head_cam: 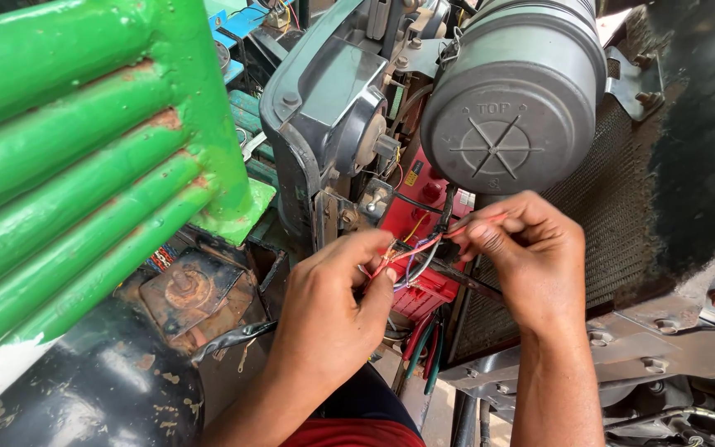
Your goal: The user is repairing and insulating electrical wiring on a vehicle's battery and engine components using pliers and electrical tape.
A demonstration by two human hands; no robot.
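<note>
A bundle of thin wires (414, 252), red, pink and blue, runs between my two hands in front of a red battery (424, 207). My left hand (333, 310) pinches the wires' left end between thumb and fingers. My right hand (527, 257) pinches a red wire at its fingertips, just below a grey round canister (511, 99). Both hands work close together, a few centimetres apart.
A green ribbed grille (84, 157) fills the left. A grey headlight housing (324, 116) stands behind the hands, and a dark radiator mesh (614, 190) lies to the right. Pliers with red and green handles (424, 352) hang below the battery. A rusty plate (188, 290) sits lower left.
</note>
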